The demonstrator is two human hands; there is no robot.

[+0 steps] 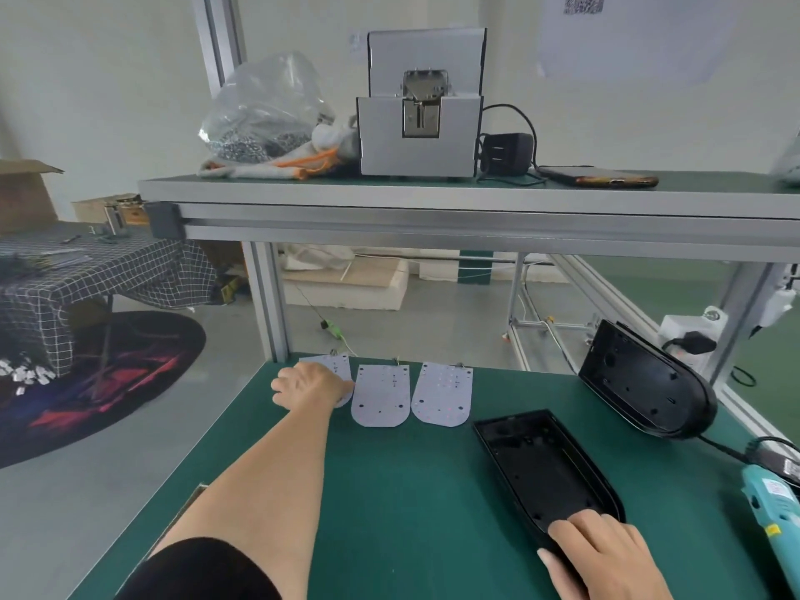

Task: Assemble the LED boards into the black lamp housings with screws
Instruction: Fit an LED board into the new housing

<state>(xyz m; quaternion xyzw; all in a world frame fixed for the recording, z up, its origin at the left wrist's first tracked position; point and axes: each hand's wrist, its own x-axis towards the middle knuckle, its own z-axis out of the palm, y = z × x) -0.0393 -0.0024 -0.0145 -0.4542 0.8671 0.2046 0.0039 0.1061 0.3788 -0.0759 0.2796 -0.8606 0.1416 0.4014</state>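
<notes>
At the far edge of the bench mat [389,491], toward 11 o'clock, the left hand [309,385] lies knuckles-up over the left LED board [337,365]. Its fingertips are hidden beneath it, so I cannot tell whether it pinches the board or only presses on it.

Risks noted:
- This board lies flat on the mat, with thin leads at its 12 o'clock end, right at the bench edge. A drag instead of a clean lift could snag those leads or slide the board off the back.
- The middle LED board [381,396] sits just beside it at 3 o'clock. A sideways pull would likely knock it toward the right LED board [442,394].
- The second housing [645,383] stands tilted on its side at 2 o'clock; a bump could tip it.

Position of work: the near housing [541,465] lies cavity-up at 4 o'clock. The right hand [606,554] grips its near end, fingers over the rim and thumb on the side. Board and housing are well apart, so the board must cross the mat. The electric screwdriver [775,508] lies at 3 o'clock, untouched. The screw feeder [420,123] sits on the upper shelf at 12 o'clock.
</notes>
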